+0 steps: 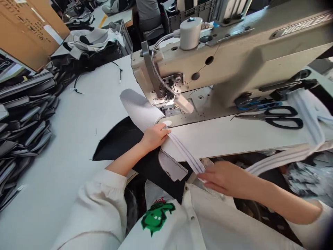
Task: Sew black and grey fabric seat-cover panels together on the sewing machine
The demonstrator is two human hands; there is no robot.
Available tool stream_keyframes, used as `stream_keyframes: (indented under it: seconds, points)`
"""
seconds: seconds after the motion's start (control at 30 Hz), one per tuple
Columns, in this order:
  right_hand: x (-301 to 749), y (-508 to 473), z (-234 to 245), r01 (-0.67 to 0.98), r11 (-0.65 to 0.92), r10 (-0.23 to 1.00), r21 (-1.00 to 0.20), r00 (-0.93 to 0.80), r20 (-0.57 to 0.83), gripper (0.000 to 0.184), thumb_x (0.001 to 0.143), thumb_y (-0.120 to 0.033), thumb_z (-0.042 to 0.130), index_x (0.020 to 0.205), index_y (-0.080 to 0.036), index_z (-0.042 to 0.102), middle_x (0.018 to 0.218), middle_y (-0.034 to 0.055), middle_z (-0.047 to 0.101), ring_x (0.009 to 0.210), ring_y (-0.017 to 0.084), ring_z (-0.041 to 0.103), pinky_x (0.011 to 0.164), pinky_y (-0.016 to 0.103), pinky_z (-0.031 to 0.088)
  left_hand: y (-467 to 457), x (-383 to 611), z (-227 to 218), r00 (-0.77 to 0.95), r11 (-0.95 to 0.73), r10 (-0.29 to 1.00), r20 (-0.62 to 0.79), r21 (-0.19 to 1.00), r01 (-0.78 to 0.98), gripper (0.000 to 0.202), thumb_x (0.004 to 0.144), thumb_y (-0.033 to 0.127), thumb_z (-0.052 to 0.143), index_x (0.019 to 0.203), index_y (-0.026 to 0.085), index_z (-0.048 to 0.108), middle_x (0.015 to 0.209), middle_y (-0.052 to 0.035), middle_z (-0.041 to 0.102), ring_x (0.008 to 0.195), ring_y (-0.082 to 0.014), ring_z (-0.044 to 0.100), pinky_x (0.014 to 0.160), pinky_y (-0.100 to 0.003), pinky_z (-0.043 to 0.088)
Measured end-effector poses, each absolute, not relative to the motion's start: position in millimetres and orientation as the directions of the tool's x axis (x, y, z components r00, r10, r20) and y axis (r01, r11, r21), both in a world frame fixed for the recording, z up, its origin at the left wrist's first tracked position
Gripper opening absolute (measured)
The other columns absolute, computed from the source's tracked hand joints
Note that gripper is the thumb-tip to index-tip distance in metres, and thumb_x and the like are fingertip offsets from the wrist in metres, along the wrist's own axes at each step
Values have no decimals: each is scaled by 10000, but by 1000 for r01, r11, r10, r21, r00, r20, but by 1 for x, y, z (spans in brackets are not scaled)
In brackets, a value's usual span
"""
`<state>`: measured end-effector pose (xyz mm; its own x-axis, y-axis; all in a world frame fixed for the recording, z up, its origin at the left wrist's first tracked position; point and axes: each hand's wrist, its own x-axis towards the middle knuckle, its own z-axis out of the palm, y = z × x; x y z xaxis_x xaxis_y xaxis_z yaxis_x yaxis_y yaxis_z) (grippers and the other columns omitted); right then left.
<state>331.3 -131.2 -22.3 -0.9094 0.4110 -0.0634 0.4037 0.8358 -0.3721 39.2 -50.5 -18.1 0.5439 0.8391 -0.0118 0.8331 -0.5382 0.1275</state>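
My left hand (154, 136) rests on the edge of the sewing machine bed (234, 133), fingers pressed together on a white striped tape (185, 152) just in front of the needle area (169, 104). A grey mesh fabric piece (139, 107) curls up beside that hand, over black fabric (117, 142). My right hand (223, 178) is lower, near my lap, pinching the same tape between thumb and fingers. The tape runs on to the right as a longer strip (281, 158).
The beige sewing machine (234, 52) fills the upper right, with a gooseneck lamp (182, 102). Black scissors (281, 118) lie on its bed. Stacked dark pieces (23, 114) and a cardboard box (28, 27) stand at left. Another person sits behind.
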Motion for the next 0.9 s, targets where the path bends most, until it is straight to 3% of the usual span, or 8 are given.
stream_keyframes:
  seconds: [0.1,0.2,0.27,0.37,0.47,0.6,0.73,0.9]
  points:
    - [292,-82,-28,330,918,377,-220,-899,222,336,948,-240,430,1242,-147,565,1204,147,602,1070,240,559,858,372,432,-56,32,-5,496,-484,866,64,355,800,328,933,228,408,1194,172,598,1284,-100,564,1155,-190,556,951,-320,483]
    - [247,-30,-33,304,947,320,-100,-912,256,343,949,-266,439,1242,-135,561,1181,149,594,1045,247,533,815,368,405,-77,9,16,461,-415,888,2,436,798,407,934,315,435,1322,203,486,1418,-92,456,1276,-192,463,1047,-346,417]
    - [223,-4,-35,271,960,280,-70,-942,185,313,948,-200,417,1205,-138,585,1014,116,629,906,208,545,730,324,378,-100,-10,23,418,-350,886,-199,305,886,694,809,408,640,1417,219,366,1507,-131,314,1357,-293,354,1084,-456,365]
    - [203,13,-38,280,959,282,-36,-944,171,325,932,-151,406,1203,-141,586,976,113,617,851,203,523,701,321,330,-137,-25,22,174,-238,853,-491,-70,969,1137,546,367,855,1483,232,225,1555,-195,114,1378,-472,189,1018,-586,379]
    - [200,14,-43,352,935,349,-44,-889,295,376,935,-260,443,1278,-129,527,1190,150,566,1004,259,488,769,355,310,-159,-17,24,21,-182,813,-582,-219,958,966,707,284,746,1494,231,189,1540,-213,148,1351,-459,270,949,-515,464]
    - [206,16,-51,366,928,368,-68,-875,315,390,918,-187,424,1289,-94,503,1197,156,570,1017,256,473,777,351,297,-147,-1,51,167,-161,730,-662,70,984,781,864,273,527,1509,224,88,1535,-179,203,1214,-346,522,942,-443,478]
    - [210,21,-53,356,930,368,-94,-884,287,395,895,-150,437,1282,-132,510,1152,132,590,959,240,482,758,339,300,-107,-11,62,511,-309,661,-549,422,852,794,842,482,568,1494,325,142,1570,-71,147,1256,-280,490,952,-354,468]
    - [212,16,-47,383,923,373,-30,-873,315,446,930,-363,460,1300,-117,484,1309,130,519,1070,269,453,788,373,295,-54,-32,18,450,-482,827,-336,-12,876,697,825,460,580,1444,264,326,1564,-94,174,1180,-313,517,923,-402,462]
